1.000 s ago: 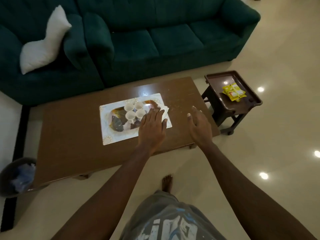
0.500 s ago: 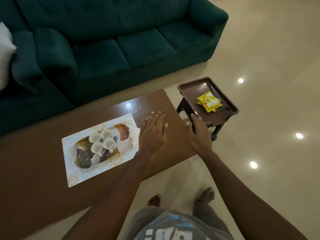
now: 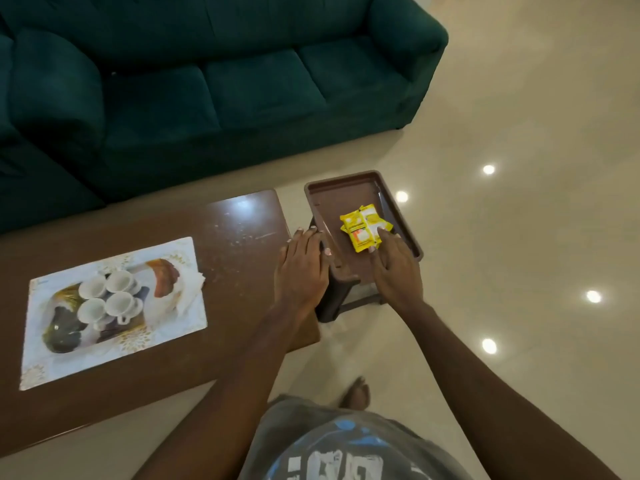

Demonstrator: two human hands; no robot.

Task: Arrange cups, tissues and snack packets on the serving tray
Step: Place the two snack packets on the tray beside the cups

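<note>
Now my unclenched right hand [image 3: 396, 271] touches the yellow plastic snack packets [image 3: 362, 225]; left hand [image 3: 301, 268] flat, empty. Best pinch the whole stack together.

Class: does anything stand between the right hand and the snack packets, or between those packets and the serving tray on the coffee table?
Nothing stands between the right hand and the snack packets; its fingers touch them. Toward the serving tray, only the left hand, at the end of the coffee table, lies in the path.
</note>
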